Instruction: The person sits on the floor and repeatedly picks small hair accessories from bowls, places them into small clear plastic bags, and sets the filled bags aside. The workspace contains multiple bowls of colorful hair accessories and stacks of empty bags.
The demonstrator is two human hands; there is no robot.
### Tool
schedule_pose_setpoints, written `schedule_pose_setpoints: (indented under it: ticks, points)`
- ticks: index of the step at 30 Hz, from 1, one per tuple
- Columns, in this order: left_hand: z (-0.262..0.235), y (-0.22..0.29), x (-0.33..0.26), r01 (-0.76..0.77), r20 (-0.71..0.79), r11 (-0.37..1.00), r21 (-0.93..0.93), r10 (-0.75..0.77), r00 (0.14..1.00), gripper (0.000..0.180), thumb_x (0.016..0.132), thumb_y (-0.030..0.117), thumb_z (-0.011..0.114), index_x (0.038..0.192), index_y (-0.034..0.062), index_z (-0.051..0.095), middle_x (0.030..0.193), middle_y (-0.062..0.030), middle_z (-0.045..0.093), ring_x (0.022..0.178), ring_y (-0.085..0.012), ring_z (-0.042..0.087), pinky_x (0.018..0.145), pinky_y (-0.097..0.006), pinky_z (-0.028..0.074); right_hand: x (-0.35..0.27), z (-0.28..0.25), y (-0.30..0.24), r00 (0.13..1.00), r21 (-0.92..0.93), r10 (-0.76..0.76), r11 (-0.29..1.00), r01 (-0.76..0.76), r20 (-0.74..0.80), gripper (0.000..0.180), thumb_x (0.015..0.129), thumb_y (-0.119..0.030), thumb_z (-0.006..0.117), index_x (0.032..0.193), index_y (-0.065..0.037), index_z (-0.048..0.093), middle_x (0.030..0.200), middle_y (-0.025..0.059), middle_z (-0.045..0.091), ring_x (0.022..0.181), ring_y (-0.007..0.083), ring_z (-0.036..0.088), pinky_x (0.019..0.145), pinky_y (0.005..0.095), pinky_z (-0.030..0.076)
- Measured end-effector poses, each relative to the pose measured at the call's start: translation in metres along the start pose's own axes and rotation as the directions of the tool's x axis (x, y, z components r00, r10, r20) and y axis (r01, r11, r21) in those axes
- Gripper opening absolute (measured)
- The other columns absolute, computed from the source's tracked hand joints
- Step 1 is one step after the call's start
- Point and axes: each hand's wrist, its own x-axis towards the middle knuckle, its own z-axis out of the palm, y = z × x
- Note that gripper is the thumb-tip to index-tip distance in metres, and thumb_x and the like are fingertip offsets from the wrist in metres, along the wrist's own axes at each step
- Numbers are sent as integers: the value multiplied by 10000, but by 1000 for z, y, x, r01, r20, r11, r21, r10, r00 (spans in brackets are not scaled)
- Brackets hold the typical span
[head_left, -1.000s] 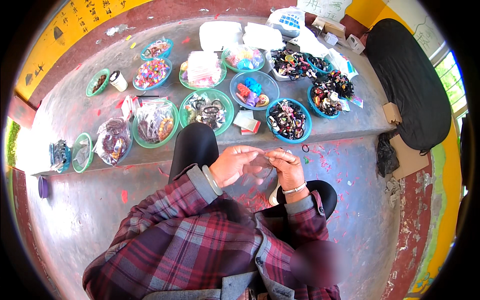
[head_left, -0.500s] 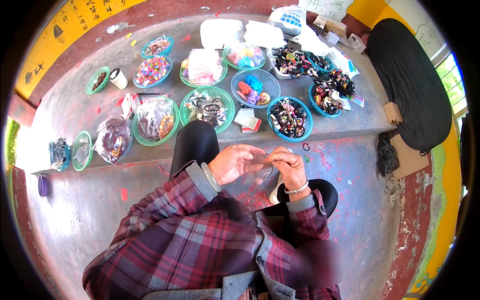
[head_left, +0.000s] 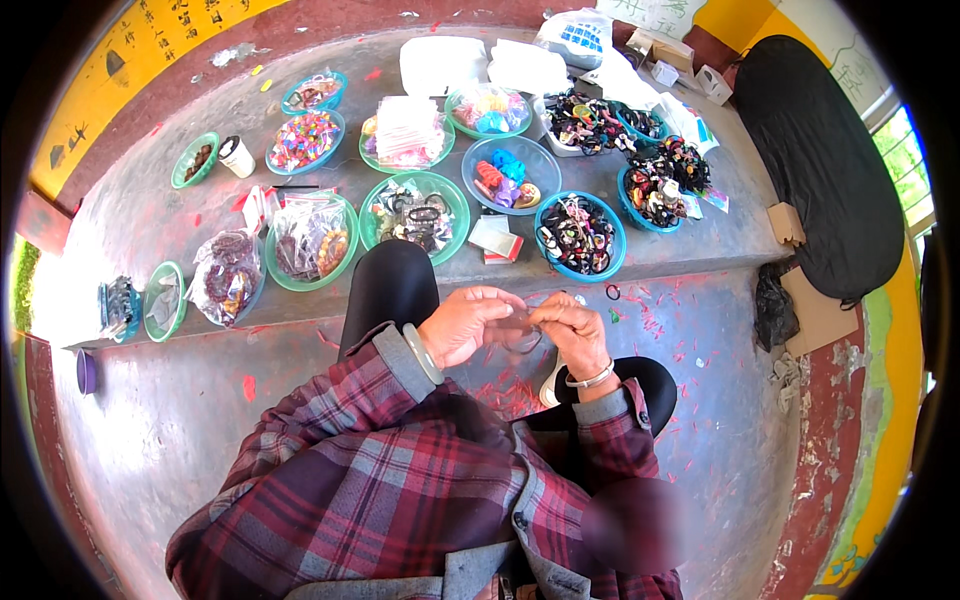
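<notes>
A small clear plastic bag (head_left: pixel 512 338) hangs between my two hands, above my lap and the lower floor. My left hand (head_left: pixel 462 326) has its palm turned inward, with thumb and fingers closed on the bag's left side. At the upper right edge of the bag, my right hand (head_left: pixel 574 330) pinches with bent fingertips. A dark curved line shows low in the bag, too faint to name. Beyond my hands, a green bowl (head_left: pixel 462 232) holds bagged hair ties, and a blue bowl (head_left: pixel 541 246) is heaped with dark hair ties.
Several more bowls stand on the raised concrete ledge (head_left: pixel 330 205), among them a blue bowl of colourful small pieces (head_left: pixel 305 142). A white cup (head_left: pixel 237 157) with a dark lid is at left. A large black oval bag (head_left: pixel 815 170) leans at right. Red scraps (head_left: pixel 650 325) litter the floor.
My right hand has shifted very slightly left, and the clear bag's shape has changed a little between my fingers. Both hands keep hold of it.
</notes>
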Motion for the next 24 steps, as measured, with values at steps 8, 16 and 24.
schedule_pose_setpoints:
  ticks: [8, 16, 24]
  points:
    - [3, 1, -1, 14, -32, 999, 47, -12, 999, 225, 889, 90, 465, 1055, -48, 525, 1009, -131, 589, 918, -210, 596, 754, -264, 501, -1, -2, 0, 1000, 16, 12, 1000, -12, -19, 194, 733, 83, 531, 818, -27, 666, 779, 40, 571, 736, 114, 525, 645, 223, 411]
    - [5, -1, -1, -64, -84, 988, 141, 76, 994, 209, 898, 114, 460, 1028, -36, 527, 959, -129, 597, 802, -181, 608, 675, -293, 522, 0, 1, 1, 997, 105, 45, 994, -38, -63, 166, 759, 76, 511, 783, -5, 654, 799, 47, 580, 746, 121, 533, 666, 234, 424]
    - [7, 0, -1, -244, -85, 856, 457, 315, 945, 194, 901, 102, 452, 1020, -18, 547, 927, -108, 608, 845, -166, 604, 696, -268, 525, 5, -2, 0, 956, 345, 222, 927, -145, -194, 163, 815, -38, 537, 972, -26, 578, 891, 37, 591, 771, 113, 546, 700, 247, 433]
